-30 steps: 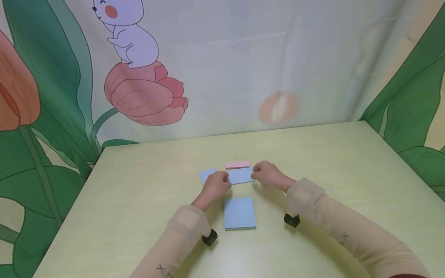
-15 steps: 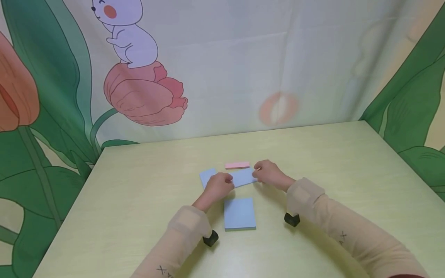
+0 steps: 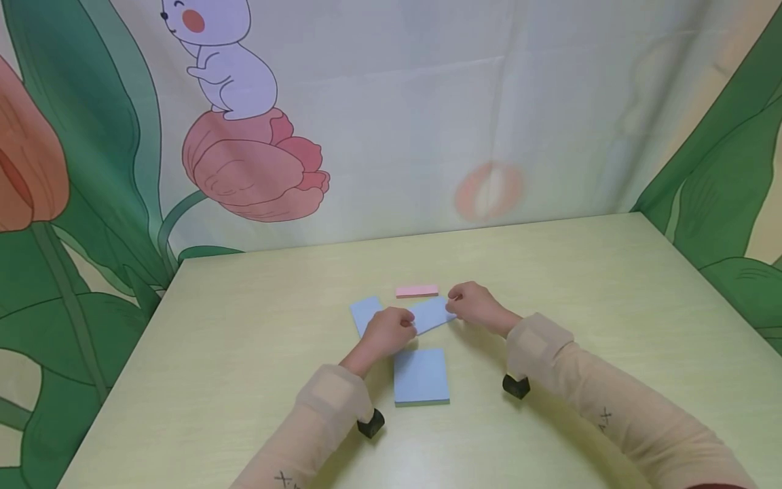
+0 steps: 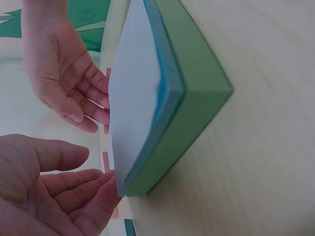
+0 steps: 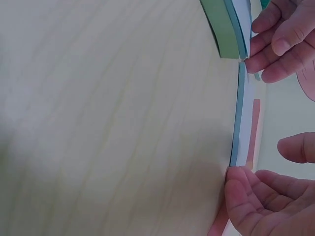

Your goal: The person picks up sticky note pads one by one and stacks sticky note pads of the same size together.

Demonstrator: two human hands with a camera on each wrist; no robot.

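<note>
In the head view a flat blue rectangular paper pad (image 3: 430, 314) lies slanted between the two hands, its right end farther from me. My left hand (image 3: 389, 331) touches its left end with the fingertips, the thumb held apart in the left wrist view. At the right end, fingertips of my right hand (image 3: 478, 307) touch the pad's edge; the right wrist view shows that thumb raised off it. A second blue pad (image 3: 365, 314) lies to the left, partly covered by the left hand. Nearer to me is a square stack (image 3: 421, 377), blue above green.
A narrow pink pad (image 3: 417, 291) lies just behind the slanted blue one. In the right wrist view a pink-edged piece (image 5: 219, 223) shows beside the right fingertips. A printed cloth (image 3: 391, 122) hangs behind the pale wooden table (image 3: 244, 380).
The middle blue pad has turned, its left end coming toward me and to the right, along with the left hand. The right hand has shifted slightly right. The other pads stay put.
</note>
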